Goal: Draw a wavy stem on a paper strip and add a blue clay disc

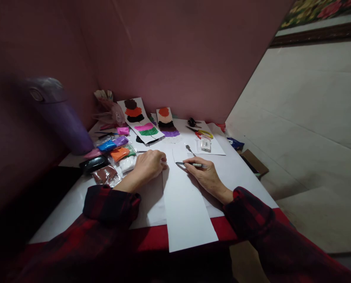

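My left hand (148,164) rests curled on the left edge of a long white paper strip (187,208), pressing it to the table. My right hand (205,175) holds a thin pen-like tool (190,164) with its tip on the strip's upper part. The strip runs from the middle of the table past the near red edge. Both sleeves are red and black plaid.
Bags of coloured clay (116,148) lie at the left beside a purple flask (60,114). Two cards with coloured clay patches (140,118) lean at the back. Scissors with red and yellow handles (203,133) lie on a white sheet behind my right hand. The table edge (252,173) drops at the right.
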Demonstrator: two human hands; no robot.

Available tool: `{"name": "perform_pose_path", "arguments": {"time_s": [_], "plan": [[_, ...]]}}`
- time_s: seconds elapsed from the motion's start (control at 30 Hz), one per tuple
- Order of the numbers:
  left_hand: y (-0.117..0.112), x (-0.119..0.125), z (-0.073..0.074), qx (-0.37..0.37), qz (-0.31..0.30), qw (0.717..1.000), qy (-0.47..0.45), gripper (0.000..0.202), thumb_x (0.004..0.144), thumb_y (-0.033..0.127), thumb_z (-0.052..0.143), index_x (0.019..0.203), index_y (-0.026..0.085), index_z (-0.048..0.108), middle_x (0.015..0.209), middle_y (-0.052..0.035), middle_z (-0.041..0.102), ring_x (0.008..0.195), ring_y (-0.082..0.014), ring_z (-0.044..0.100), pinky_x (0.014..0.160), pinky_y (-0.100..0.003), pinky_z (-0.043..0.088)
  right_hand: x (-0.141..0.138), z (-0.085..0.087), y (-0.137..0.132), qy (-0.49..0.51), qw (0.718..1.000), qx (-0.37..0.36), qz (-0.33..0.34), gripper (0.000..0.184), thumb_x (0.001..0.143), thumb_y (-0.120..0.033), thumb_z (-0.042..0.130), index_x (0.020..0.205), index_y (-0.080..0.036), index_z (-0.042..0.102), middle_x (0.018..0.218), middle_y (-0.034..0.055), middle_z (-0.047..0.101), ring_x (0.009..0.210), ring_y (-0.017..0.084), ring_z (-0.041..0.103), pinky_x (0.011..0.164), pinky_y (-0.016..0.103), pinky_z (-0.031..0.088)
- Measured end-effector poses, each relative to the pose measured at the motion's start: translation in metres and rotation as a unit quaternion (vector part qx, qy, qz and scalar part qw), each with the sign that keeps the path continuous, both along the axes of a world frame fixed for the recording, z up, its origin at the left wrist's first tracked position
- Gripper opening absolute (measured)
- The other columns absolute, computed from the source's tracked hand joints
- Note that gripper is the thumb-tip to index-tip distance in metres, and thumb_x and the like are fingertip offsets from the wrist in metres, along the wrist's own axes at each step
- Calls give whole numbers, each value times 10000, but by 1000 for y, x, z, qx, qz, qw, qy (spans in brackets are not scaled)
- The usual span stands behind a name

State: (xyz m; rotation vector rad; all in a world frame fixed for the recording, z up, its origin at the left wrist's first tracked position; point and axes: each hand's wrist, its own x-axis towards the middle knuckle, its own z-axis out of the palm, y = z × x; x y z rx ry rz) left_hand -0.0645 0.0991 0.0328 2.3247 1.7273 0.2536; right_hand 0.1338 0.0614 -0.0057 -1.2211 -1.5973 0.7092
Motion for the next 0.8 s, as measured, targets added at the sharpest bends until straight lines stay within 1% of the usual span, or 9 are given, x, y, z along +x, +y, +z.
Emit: {"name": "perform_pose_path", "arguments": {"time_s": [0.27,0.43,0.53,0.8], "plan": [[0,0,0,-4,8,1000,-1,238,758,322,614,942,237,739,960,-96,723,881,-261,650,706,-314,442,1,-2,-9,16,1000,-15,-4,192,780,-333,662,850,-171,738,890,81,725,795,211,670,688,304,552],[0,0,-1,1,3,1000,-5,220,755,298,607,918,231,740,928,-100,717,850,-266,648,694,-324,436,3,-2,-14,10,1000,-25,-2,181,789,-321,657,860,-176,739,888,73,725,783,204,673,676,293,549],[-1,0,-1,0,1,1000,-8,225,758,305,603,920,227,738,924,-106,712,835,-269,646,690,-333,433,4,-1,-16,8,1000,-27,1,186,797,-318,648,870,-173,739,902,76,725,794,207,672,693,300,550],[-2,0,0,-4,-1,1000,-20,240,752,306,594,920,215,739,928,-116,713,830,-279,647,685,-342,431,1,5,-24,1,1000,-20,-6,157,783,-291,654,840,-177,747,857,64,733,781,199,670,665,277,533]]}}
